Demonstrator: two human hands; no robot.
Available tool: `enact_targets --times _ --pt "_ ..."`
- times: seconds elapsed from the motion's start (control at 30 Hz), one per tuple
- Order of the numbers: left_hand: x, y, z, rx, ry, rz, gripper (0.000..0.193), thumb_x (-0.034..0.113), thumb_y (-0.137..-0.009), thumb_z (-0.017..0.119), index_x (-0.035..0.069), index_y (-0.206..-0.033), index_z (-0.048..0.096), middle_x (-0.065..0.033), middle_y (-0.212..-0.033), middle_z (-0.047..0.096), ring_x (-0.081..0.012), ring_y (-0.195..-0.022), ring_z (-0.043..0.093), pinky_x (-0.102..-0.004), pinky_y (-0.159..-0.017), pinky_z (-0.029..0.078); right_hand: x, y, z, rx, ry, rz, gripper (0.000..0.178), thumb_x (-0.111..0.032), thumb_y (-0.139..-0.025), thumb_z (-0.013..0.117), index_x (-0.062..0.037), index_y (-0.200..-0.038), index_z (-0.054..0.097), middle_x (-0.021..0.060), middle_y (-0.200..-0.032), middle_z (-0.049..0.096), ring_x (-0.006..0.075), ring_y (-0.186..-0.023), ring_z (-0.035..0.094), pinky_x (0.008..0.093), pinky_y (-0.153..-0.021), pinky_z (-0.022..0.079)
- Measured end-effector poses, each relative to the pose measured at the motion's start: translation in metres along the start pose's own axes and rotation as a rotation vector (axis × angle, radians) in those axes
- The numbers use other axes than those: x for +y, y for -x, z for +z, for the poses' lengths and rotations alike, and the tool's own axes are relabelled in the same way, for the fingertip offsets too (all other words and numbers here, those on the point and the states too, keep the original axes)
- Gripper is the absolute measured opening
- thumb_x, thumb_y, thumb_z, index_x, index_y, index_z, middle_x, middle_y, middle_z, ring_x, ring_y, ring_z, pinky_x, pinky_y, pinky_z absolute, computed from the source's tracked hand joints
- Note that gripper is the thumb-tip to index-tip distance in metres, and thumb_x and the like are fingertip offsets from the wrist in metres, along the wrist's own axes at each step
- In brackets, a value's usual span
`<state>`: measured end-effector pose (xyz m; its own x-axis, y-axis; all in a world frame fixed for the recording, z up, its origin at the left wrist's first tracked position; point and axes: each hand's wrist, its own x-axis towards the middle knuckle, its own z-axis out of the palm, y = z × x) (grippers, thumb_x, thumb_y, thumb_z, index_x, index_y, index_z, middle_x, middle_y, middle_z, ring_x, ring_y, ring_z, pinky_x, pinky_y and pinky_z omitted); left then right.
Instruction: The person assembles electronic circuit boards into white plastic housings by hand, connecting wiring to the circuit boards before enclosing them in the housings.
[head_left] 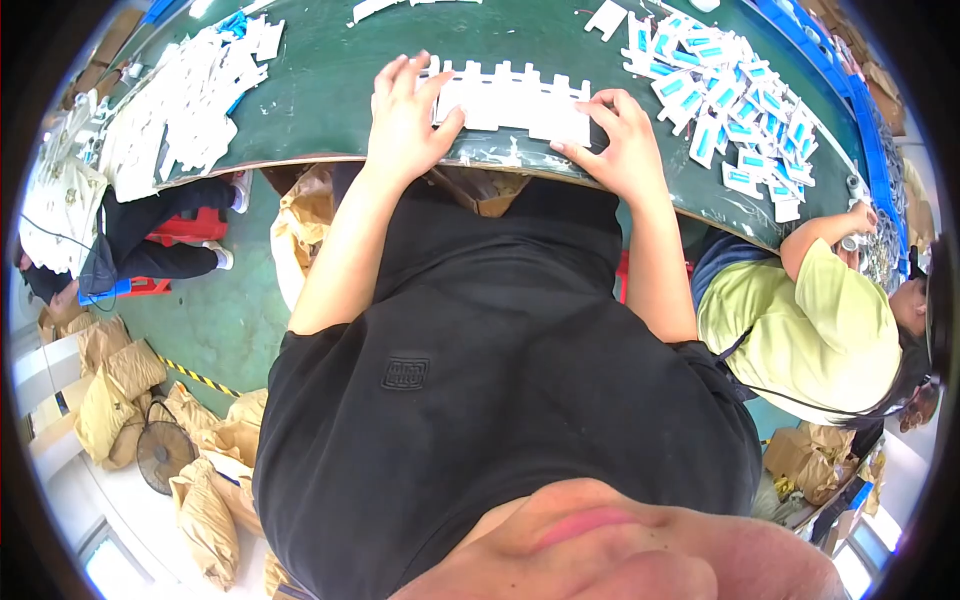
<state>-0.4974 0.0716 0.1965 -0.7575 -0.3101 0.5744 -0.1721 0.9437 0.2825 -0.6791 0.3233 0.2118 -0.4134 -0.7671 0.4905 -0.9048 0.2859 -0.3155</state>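
Left hand (405,115): lies flat on the left end of the white card (512,100), fingers spread apart, thumb pressing on the card's near edge.
Right hand (622,145): rests on the right end of the card, fingers curled together over its corner; whether they pinch the edge or only press down is hard to tell from here.
Card: a flat white cut-out with notched tabs along its far edge, on the green bench (320,90), near its front edge, between the two hands.
Left pile (185,100): loose white cut-outs heaped at the far left of the bench, well apart from the hands.
Right pile (730,105): white and blue packets spread over the far right of the bench.
Co-worker (800,320): a person in a yellow-green shirt sits at the right.
Floor: brown paper sacks (115,385) and a fan (165,455) at the lower left.
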Motion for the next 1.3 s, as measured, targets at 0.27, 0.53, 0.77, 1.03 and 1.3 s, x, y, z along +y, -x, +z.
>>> enact_targets --times 0.27,0.53,0.77,1.03,1.3 --pt "-0.046 -0.093 0.003 0.059 -0.022 0.014 0.034 0.028 -0.092 0.068 0.01 -0.12 0.072 -0.0131 -0.127 0.067 -0.0339 -0.122 0.059 -0.0454 -0.107 0.046 0.008 -0.003 -0.001 0.017 -0.337 0.193 0.048 -0.031 -0.091 0.077 -0.0067 -0.13 0.064 0.0073 -0.099 0.06 0.0208 -0.08 0.056 0.0344 -0.075 0.052" --pt "-0.111 -0.167 0.06 -0.107 -0.426 -0.019 0.034 0.026 -0.091 0.07 0.013 -0.122 0.072 -0.0116 -0.125 0.07 -0.0333 -0.125 0.06 -0.0492 -0.105 0.048 0.0 -0.003 -0.002 0.032 -0.331 0.177 0.043 -0.023 -0.089 0.077 -0.0042 -0.126 0.065 0.0072 -0.098 0.063 0.0218 -0.083 0.061 0.0351 -0.078 0.053" --pt "-0.116 -0.16 0.063 -0.037 -0.443 0.101 0.034 0.024 -0.091 0.068 0.015 -0.124 0.072 -0.0085 -0.128 0.068 -0.0277 -0.128 0.059 -0.0491 -0.106 0.048 0.007 0.007 -0.002 0.085 -0.17 0.106 0.042 -0.017 -0.088 0.076 -0.0045 -0.127 0.066 0.0077 -0.097 0.064 0.0232 -0.085 0.062 0.0357 -0.079 0.053" --pt "-0.11 -0.147 0.036 0.111 0.22 0.326 0.052 0.017 -0.087 0.067 0.007 -0.137 0.061 -0.0194 -0.124 0.068 -0.0405 -0.12 0.06 -0.0496 -0.1 0.05 0.008 0.003 0.003 0.067 -0.112 0.07 0.04 -0.017 -0.088 0.075 -0.0045 -0.125 0.067 0.0082 -0.095 0.063 0.025 -0.085 0.062 0.0362 -0.079 0.053" --pt "-0.091 -0.09 -0.024 0.17 -0.044 -0.235 0.03 0.03 -0.086 0.064 0.01 -0.105 0.078 -0.0148 -0.087 0.076 -0.0382 -0.087 0.074 -0.0445 -0.083 0.059 0.008 0.006 0.0 0.08 -0.164 0.054 0.036 -0.013 -0.086 0.076 -0.0035 -0.12 0.068 0.0082 -0.095 0.066 0.0238 -0.084 0.061 0.0355 -0.079 0.053"
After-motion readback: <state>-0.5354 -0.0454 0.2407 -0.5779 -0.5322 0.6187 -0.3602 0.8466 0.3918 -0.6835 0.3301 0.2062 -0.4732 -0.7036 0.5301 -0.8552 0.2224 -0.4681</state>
